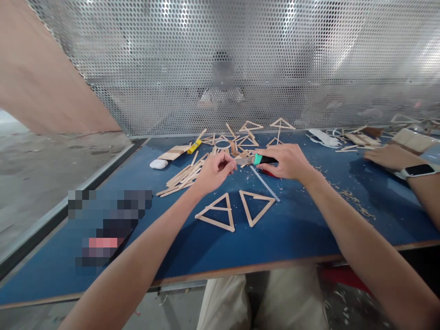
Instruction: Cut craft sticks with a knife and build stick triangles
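right hand [290,161] grip: closed on knife [256,159] | left hand [215,170] grip: pinching stick [231,158] at blade tip

A craft workshop bench — blue worktable [309,238], perforated metal screen [220,59], scattered wooden sticks [180,176] and shavings [354,199]

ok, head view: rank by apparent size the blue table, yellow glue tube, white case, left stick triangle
1. blue table
2. left stick triangle
3. yellow glue tube and white case: look alike, no ranking.
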`<state>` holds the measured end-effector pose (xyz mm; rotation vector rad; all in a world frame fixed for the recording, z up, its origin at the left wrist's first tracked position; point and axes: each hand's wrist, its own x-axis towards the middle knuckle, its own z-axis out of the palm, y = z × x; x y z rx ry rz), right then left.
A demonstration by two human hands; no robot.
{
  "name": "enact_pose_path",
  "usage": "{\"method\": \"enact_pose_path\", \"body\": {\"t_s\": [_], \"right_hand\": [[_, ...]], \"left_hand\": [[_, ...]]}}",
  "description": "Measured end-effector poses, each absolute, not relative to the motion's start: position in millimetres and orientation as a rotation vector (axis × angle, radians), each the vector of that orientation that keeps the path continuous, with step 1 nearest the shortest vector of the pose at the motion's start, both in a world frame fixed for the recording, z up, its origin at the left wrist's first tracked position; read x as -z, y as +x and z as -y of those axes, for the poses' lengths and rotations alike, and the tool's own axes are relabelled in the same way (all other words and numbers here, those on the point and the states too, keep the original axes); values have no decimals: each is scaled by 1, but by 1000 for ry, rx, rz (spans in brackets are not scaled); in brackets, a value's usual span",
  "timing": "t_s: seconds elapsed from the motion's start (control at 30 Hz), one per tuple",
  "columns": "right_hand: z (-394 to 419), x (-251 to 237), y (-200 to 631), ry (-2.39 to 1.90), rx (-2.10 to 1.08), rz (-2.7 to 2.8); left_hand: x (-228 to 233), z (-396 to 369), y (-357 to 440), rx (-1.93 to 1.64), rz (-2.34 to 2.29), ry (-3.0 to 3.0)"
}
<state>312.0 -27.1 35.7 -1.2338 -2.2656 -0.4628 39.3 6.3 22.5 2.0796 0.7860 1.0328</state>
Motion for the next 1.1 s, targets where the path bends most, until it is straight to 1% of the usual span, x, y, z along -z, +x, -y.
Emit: {"method": "enact_pose_path", "body": {"t_s": [0.17,0.37,0.63,0.87,1.0,1.1], "right_hand": [[26,-34,308,-1271,518,2245],[25,-30,303,-1290,659,2195],[28,-27,298,-1280,786,2112],[27,-24,294,-1308,722,2047],[22,-23,301,-1487,567,1820],[22,-28,308,-1477,536,1706]], "left_hand": [[-24,-6,39,-1049,-809,2046],[-22,-10,39,-1080,-837,2001],[-26,-11,35,-1113,-868,2232],[-30,-14,31,-1114,-826,2160],[-30,-15,28,-1084,-767,2176],[-28,-16,28,-1130,-722,2095]]}}
